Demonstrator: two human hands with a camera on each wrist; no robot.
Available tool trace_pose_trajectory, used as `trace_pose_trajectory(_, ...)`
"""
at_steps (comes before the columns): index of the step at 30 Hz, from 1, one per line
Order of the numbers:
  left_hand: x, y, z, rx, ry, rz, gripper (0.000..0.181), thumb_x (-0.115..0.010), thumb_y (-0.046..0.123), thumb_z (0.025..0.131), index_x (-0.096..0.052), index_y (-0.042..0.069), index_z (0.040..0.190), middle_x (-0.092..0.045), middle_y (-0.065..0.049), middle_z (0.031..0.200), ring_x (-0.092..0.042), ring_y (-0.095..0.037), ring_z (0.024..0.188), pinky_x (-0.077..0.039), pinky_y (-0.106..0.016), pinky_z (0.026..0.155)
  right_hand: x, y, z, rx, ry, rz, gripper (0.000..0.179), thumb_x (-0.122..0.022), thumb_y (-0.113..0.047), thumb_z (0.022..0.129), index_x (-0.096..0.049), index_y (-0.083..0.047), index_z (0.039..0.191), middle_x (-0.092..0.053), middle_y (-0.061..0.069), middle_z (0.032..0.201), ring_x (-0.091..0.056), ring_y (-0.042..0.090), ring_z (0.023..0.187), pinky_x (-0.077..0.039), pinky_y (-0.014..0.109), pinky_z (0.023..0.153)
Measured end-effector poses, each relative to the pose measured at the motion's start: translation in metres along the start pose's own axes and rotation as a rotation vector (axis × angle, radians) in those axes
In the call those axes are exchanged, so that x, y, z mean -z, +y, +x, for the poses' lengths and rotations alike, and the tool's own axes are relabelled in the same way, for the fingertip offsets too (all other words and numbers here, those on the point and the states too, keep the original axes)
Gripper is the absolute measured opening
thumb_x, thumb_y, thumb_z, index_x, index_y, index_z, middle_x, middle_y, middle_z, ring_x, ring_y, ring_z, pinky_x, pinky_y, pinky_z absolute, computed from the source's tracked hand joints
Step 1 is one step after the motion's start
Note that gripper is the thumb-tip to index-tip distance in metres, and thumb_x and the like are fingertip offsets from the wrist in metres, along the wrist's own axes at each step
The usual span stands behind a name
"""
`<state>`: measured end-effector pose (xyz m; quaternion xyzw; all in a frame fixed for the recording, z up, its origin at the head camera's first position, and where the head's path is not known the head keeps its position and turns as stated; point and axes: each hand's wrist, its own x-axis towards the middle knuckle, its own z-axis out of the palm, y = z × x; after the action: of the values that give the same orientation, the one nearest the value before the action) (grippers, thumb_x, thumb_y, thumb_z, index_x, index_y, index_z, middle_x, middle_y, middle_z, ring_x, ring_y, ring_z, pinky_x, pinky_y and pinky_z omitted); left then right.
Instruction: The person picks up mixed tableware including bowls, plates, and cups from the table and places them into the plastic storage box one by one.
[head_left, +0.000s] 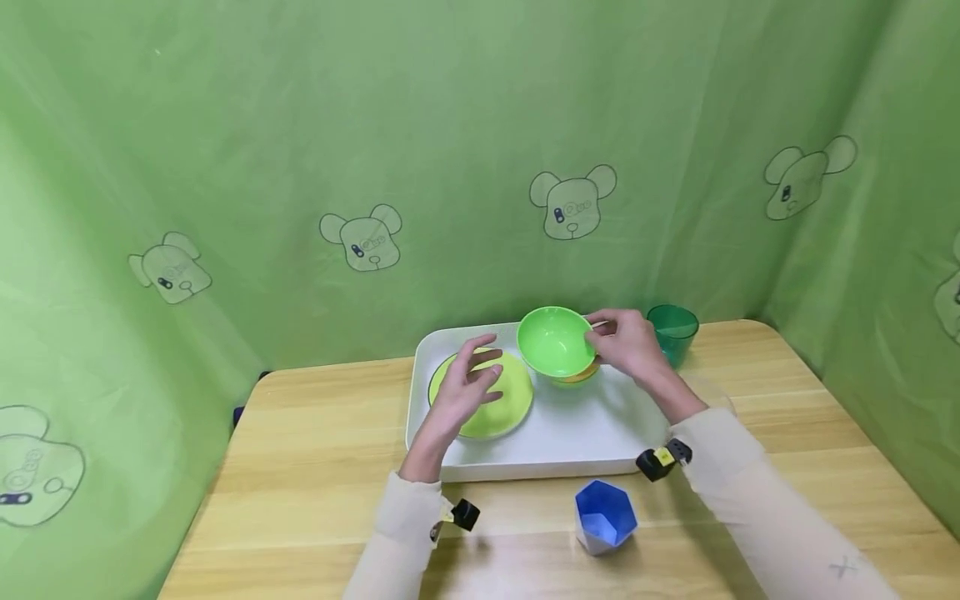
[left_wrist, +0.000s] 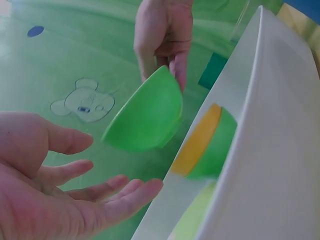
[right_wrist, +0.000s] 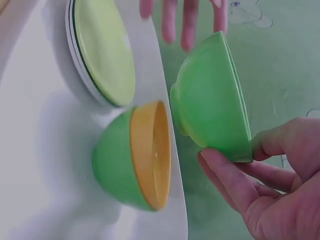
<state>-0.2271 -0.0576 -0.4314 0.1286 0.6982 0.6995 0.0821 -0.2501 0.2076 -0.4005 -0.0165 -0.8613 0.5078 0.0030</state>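
Observation:
My right hand (head_left: 628,343) pinches the rim of a bright green bowl (head_left: 553,340) between thumb and fingers, holding it tilted above the tray. Below it, a stack of an orange bowl (right_wrist: 150,155) in a green bowl (right_wrist: 110,160) stands on the white tray (head_left: 577,433). My left hand (head_left: 467,387) is held over the yellow-green plate (head_left: 512,400), fingers spread and slightly bent, with nothing in them. In the right wrist view, its fingertips appear just beyond the held bowl's edge. That plate tops a small stack of plates at the tray's left.
A dark green cup (head_left: 673,333) stands to the right of the tray at the back. In front of the tray is a blue hexagonal cup (head_left: 604,518) on the wooden table (head_left: 315,475). A green curtain (head_left: 465,125) hangs behind and at the sides.

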Motion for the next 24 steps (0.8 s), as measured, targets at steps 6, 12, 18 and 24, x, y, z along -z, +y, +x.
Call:
trace_pose_trajectory(6, 0.013, -0.007, -0.008, -0.062, 0.025, 0.055, 0.042, -0.054, 0.001, 0.103, -0.05, 0.002, 0.145, -0.058, -0.027, 0.138, -0.06, -0.042, 0.124, -0.053, -0.06, 0.1, 0.009, 0.011, 0.018, -0.084, 0.025, -0.025, 0.04, -0.054, -0.002, 0.099, -0.056, 0.01, 0.137, -0.063, 0.032, 0.121, -0.073, 0.033, 0.09, -0.065, 0.036, 0.075)
trace_pose_trajectory(12, 0.023, -0.009, -0.014, -0.076, 0.065, 0.022, 0.042, -0.053, -0.002, 0.102, -0.049, -0.001, 0.144, -0.058, -0.03, 0.137, -0.058, -0.047, 0.125, -0.05, -0.061, 0.104, 0.007, 0.023, 0.028, -0.123, 0.013, -0.04, 0.038, -0.056, -0.001, 0.099, -0.057, 0.012, 0.135, -0.061, 0.032, 0.121, -0.072, 0.03, 0.087, -0.064, 0.037, 0.078)
trace_pose_trajectory(18, 0.031, -0.011, -0.014, -0.091, 0.096, -0.001, 0.041, -0.052, -0.004, 0.102, -0.048, -0.003, 0.143, -0.057, -0.031, 0.137, -0.057, -0.05, 0.124, -0.049, -0.061, 0.105, 0.002, 0.031, 0.033, -0.111, 0.008, -0.076, 0.036, -0.056, 0.001, 0.098, -0.058, 0.013, 0.132, -0.062, 0.031, 0.118, -0.069, 0.037, 0.096, -0.064, 0.042, 0.08)
trace_pose_trajectory(24, 0.034, -0.008, -0.014, -0.094, 0.1, 0.0, 0.04, -0.052, -0.004, 0.102, -0.05, -0.003, 0.142, -0.057, -0.03, 0.138, -0.058, -0.048, 0.124, -0.048, -0.061, 0.105, -0.004, 0.037, 0.038, -0.097, 0.018, -0.148, 0.034, -0.057, 0.0, 0.097, -0.06, 0.013, 0.129, -0.064, 0.029, 0.113, -0.071, 0.032, 0.087, -0.065, 0.037, 0.074)
